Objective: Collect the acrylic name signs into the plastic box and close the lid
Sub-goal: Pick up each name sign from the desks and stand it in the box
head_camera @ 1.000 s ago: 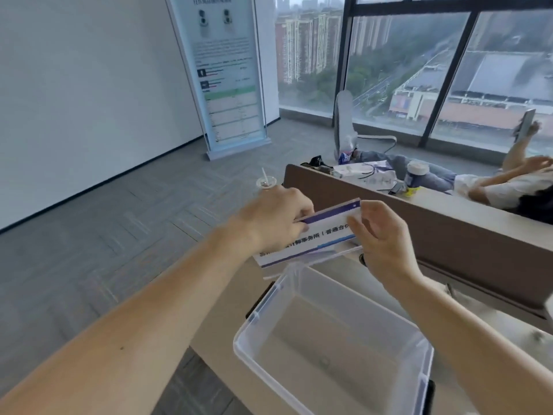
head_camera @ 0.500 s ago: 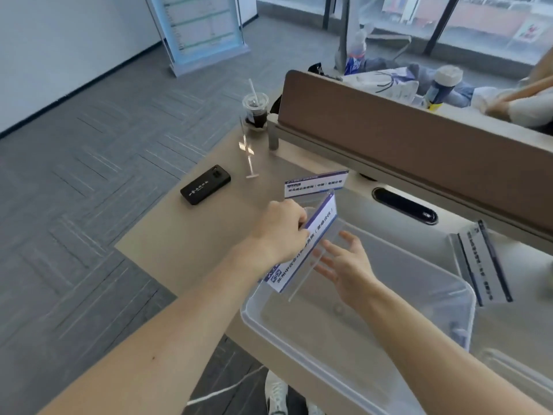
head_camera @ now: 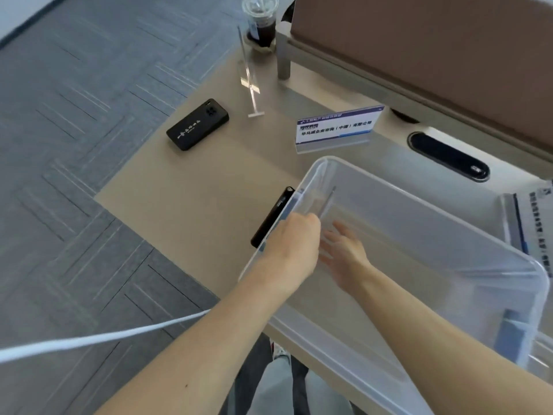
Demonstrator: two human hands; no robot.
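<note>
The clear plastic box (head_camera: 392, 182) stands open on the beige desk (head_camera: 191, 187). My left hand (head_camera: 294, 239) is inside it by the left wall, closed on an acrylic name sign (head_camera: 326, 201) that is seen edge-on and leans along that wall. My right hand (head_camera: 344, 254) is flat and open, low in the box just right of the sign. A second name sign (head_camera: 336, 128) stands on the desk beyond the box. A third sign (head_camera: 537, 223) lies at the right edge. A clear acrylic stand (head_camera: 250, 82) stands edge-on near the cup.
A black phone-like device (head_camera: 197, 124) lies left of the signs, and another black device (head_camera: 273, 217) is wedged under the box's left side. An iced drink cup (head_camera: 261, 20) stands beside the brown partition (head_camera: 419, 40). A cable slot (head_camera: 449, 157) lies behind the box. A white cord (head_camera: 89, 339) crosses lower left.
Both hands have gone down into the box with the sign, which now stands along the left wall. My right hand has let go and spread flat. My view has tilted downward.
</note>
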